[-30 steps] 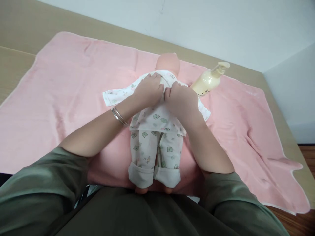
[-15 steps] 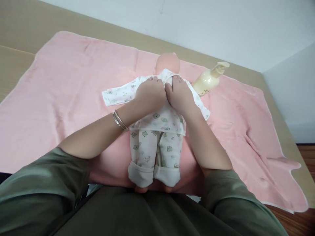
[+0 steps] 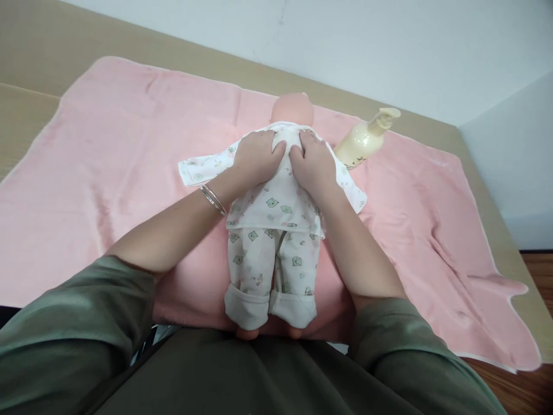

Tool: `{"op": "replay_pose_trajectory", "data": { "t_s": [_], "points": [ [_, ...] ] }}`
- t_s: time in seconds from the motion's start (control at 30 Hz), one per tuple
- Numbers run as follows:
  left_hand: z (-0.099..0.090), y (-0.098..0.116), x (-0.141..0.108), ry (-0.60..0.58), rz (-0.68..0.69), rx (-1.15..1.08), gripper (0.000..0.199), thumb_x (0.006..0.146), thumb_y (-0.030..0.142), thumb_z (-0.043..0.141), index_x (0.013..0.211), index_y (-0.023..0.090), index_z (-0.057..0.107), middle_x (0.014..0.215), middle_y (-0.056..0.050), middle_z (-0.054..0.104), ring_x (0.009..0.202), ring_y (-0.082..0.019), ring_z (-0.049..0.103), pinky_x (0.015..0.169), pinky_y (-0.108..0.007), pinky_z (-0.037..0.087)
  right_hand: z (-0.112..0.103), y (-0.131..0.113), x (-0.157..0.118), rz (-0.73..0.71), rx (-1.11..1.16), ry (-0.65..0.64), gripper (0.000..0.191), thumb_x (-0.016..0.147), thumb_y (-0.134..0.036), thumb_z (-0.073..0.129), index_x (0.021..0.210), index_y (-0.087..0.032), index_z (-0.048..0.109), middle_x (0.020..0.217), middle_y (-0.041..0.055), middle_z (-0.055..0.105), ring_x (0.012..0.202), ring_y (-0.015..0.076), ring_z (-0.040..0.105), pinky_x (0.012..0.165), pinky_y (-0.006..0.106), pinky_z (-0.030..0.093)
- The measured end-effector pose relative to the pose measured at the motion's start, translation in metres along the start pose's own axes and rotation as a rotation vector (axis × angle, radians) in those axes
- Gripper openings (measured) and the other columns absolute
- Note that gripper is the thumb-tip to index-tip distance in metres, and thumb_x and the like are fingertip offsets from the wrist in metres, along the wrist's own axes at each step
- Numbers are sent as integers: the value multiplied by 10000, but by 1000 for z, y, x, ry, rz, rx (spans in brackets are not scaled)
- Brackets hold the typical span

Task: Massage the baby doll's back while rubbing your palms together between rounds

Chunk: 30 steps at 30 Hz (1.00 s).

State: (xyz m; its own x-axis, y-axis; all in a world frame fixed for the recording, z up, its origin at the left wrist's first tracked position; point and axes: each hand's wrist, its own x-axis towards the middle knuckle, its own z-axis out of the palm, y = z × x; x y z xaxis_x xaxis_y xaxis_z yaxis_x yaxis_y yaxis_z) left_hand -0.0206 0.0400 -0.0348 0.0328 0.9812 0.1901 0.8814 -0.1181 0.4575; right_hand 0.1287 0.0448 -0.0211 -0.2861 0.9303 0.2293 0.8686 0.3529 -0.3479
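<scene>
A baby doll (image 3: pixel 292 108) lies stretched out with its head away from me and its feet toward me. It wears a white printed top (image 3: pixel 276 199) and matching trousers (image 3: pixel 252 259) with rolled-up cuffs. On the left of the doll's upper body, my left hand (image 3: pixel 258 154) rests with fingers flat on the cloth and thumb pointing inward. My right hand (image 3: pixel 316 161) lies on the other side in the same way. A small gap separates the two thumbs. Neither hand grips anything.
A pink blanket (image 3: pixel 142 150) with some creases lies under the doll on a wooden table (image 3: pixel 173 43). To the right of the doll's head, a cream pump bottle (image 3: pixel 363 141) stands on the blanket. A white wall (image 3: pixel 367 52) borders the table's far side.
My left hand has slid left, away from my right, and its thumb now shows. More of the top shows between them, and its collar lies smoother near the doll's head.
</scene>
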Motion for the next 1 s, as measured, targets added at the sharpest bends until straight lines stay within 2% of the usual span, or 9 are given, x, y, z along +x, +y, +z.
{"op": "replay_pose_trajectory", "data": {
  "t_s": [0.1,0.27,0.37,0.5,0.57,0.63,0.77,0.9,1.0],
  "points": [
    [-1,0,-1,-8,-8,1,469,1049,370,318,1199,126,689,1207,-195,742,1153,-327,674,1095,-472,511,6,5,4,11,-7,13,506,1019,-252,323,1419,-91,586,1590,197,571,1536,345,483,1310,607,335],
    [-4,-1,0,-22,-14,2,489,1053,375,309,1229,113,683,1235,-206,737,1188,-339,675,1115,-486,508,1,1,0,16,-28,-3,517,1031,-261,325,1435,-65,580,1586,212,575,1538,344,490,1320,590,332],
    [-6,6,-5,-34,-35,10,474,1062,346,294,1228,121,678,1255,-203,729,1234,-345,664,1159,-519,488,2,3,1,0,-28,7,475,1037,-263,327,1392,-97,596,1553,204,601,1515,341,511,1310,587,343],
    [-10,25,-25,26,-22,55,441,1060,262,291,1293,168,654,1318,-154,717,1375,-339,600,1344,-636,249,6,8,3,-37,-12,30,398,1023,-249,324,1257,-134,624,1438,190,669,1420,344,575,1259,588,395],
    [-12,33,-34,27,30,102,461,1055,236,285,1344,154,634,1351,-153,708,1409,-331,584,1384,-624,156,5,8,5,-33,-19,29,369,1010,-232,329,1214,-129,618,1401,204,676,1377,349,596,1234,582,417],
    [-13,36,-37,-4,69,128,472,1045,217,278,1346,128,631,1341,-166,711,1392,-326,600,1395,-589,148,3,6,5,-22,-40,19,348,1003,-218,327,1180,-124,612,1367,217,681,1342,356,609,1214,578,429],
    [-10,26,-24,-25,86,44,474,1029,218,276,1296,136,659,1286,-166,724,1366,-327,613,1389,-586,154,-7,-6,-2,7,-68,-8,312,1018,-231,334,1131,-142,611,1232,209,716,1249,359,635,1144,558,470],
    [-2,10,-6,-9,62,15,545,1021,263,256,1372,97,638,1446,-201,656,1475,-345,521,1371,-595,196,-18,-25,-21,47,-100,-59,249,1014,-216,366,1045,-165,608,1075,193,720,1124,357,656,996,498,531],
    [0,6,-2,-10,34,38,558,1017,288,268,1404,101,623,1530,-194,611,1544,-365,440,1357,-606,210,-23,-37,-32,-19,-152,-84,210,982,-158,398,984,-180,607,994,172,703,1057,351,665,936,471,530]
  ]
}}
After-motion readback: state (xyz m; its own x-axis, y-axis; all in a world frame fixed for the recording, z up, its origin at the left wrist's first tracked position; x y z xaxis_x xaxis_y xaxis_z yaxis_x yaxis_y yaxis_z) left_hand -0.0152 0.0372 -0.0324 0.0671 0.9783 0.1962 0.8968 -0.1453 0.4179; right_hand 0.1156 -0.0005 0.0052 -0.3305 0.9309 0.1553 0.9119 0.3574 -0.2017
